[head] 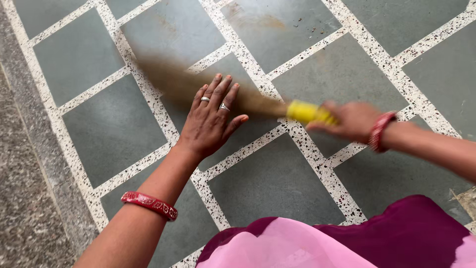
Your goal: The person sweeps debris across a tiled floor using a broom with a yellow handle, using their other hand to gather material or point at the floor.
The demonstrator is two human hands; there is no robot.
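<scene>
Sweeping underway: right hand (349,120) grips the yellow-handled broom (248,99), its blurred bristles over the floor (114,129); left hand (210,121) hovers beside, fingers spread, empty. Brown dust (267,20) remains ahead, so work looks unfinished.

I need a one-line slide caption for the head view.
Right hand swings a yellow-handled broom over grey floor tiles; left hand open.

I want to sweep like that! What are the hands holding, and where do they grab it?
The right hand grips a broom by its yellow handle end. The left hand holds nothing; its fingers are spread open.
</scene>
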